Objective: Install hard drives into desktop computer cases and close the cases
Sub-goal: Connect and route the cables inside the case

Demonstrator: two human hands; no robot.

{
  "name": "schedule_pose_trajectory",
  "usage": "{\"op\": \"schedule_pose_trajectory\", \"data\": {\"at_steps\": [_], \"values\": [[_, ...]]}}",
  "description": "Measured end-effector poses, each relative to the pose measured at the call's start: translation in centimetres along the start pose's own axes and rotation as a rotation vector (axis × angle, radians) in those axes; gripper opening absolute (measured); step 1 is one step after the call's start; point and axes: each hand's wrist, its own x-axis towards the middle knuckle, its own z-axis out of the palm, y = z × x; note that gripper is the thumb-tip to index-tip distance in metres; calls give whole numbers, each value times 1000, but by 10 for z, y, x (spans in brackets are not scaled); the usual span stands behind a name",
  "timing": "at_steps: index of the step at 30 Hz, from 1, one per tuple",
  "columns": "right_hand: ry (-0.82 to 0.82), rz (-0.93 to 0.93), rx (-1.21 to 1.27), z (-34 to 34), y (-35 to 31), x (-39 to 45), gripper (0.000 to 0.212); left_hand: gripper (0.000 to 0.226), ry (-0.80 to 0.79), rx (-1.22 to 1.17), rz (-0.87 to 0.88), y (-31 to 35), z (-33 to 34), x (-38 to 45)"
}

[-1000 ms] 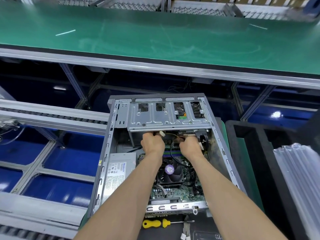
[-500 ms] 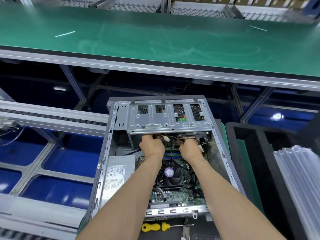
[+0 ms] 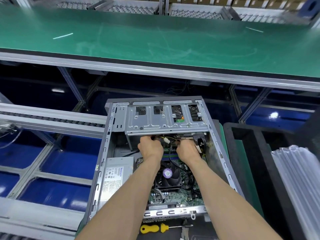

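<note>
Blue bins under a grey roller rail, far left, partly cut by the frame edge.

Desktop case, side panel off, lying open-side up at centre; its left wall stands just beside the roller rail. Inside at left: grey power supply, label legible only as small print.

Drive cage, bare steel, spans the far end of the case. Its underside is hidden; whether a hard drive sits within cannot be told.

Left hand, knuckles up, fingers curled under the cage's near lip; what they hold is hidden, so its grasp cannot be told. White connector shows between the hands.

Cooler fan, purple sticker, visible between the two forearms.

Right hand, knuckles up, fingers curled on something beneath the cage edge; the item is too obscured to name.

Yellow-handled screwdriver lies just outside the case's near edge.

Black foam tray at right, then stacked clear plastic, cut off by the frame.
</note>
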Motion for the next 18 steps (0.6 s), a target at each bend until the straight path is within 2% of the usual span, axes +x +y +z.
{"op": "schedule_pose_trajectory", "data": {"at_steps": [4,7,10,18], "values": [[7,-6,-56,1,-2,0,27,24,1,-10,6,0,-1,-2],[16,-6,-9,0,-2,-1,22,23,1,-25,-6,0,-1,-2],[18,-28,35,0,-1,0,26,25,0,-30,-7,1,-2,-3],[20,10,13,2,-1,2,16,28,8,-21,-11,1,-1,-3]]}}
